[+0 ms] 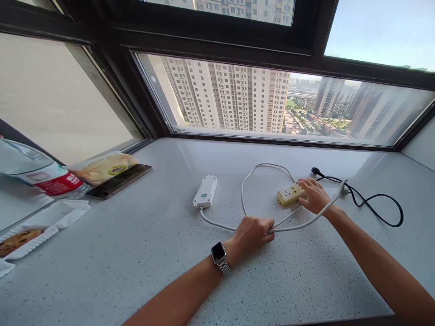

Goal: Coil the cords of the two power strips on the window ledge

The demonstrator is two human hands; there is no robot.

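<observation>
My left hand [252,233], with a watch [219,257] at its wrist, is closed around white cables [306,223] in the middle of the counter. Its fingertips are partly hidden. My right hand [314,197] grips the right end of a yellowish power strip [288,194], covering that end; sockets show on its left part. To the left lies a white power strip [205,190], face down, its cable running under my left hand. A thin white cord loops behind both hands. Beyond my right wrist, a black cord [385,195] curls on the counter, ending in a black plug [316,171].
On the left are a plastic bottle [59,181] lying on its side, a snack packet [103,168], a phone [118,181] and a white tray [59,218] with a cookie [18,242]. A dark window frame [272,141] borders the speckled counter [136,253] at the back.
</observation>
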